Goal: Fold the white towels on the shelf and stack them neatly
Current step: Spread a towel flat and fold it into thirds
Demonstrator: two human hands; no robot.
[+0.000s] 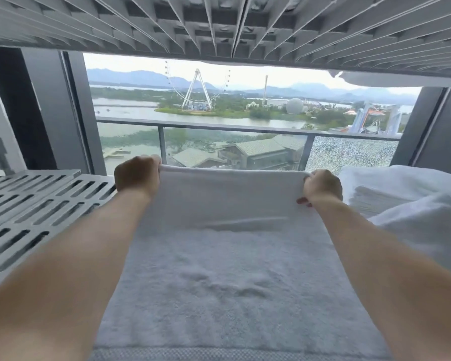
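A white towel (pixel 229 256) lies spread lengthwise along the slotted grey shelf (pixel 37 201), running from the near edge to the far one. My left hand (pixel 137 174) grips the towel's far left corner with curled fingers. The far right corner is gripped by my right hand (pixel 323 187). Between the two hands the far edge is stretched straight and lifted a little. A pile of folded white towels (pixel 380 194) sits to the right, with a loose white towel (pixel 427 220) bunched in front of it.
Another slotted shelf (pixel 219 24) hangs close overhead, with white cloth (pixel 401 79) on its right end. Behind the shelf is a window with a glass balcony railing (pixel 245 128). Bare shelf surface shows to the left of the towel.
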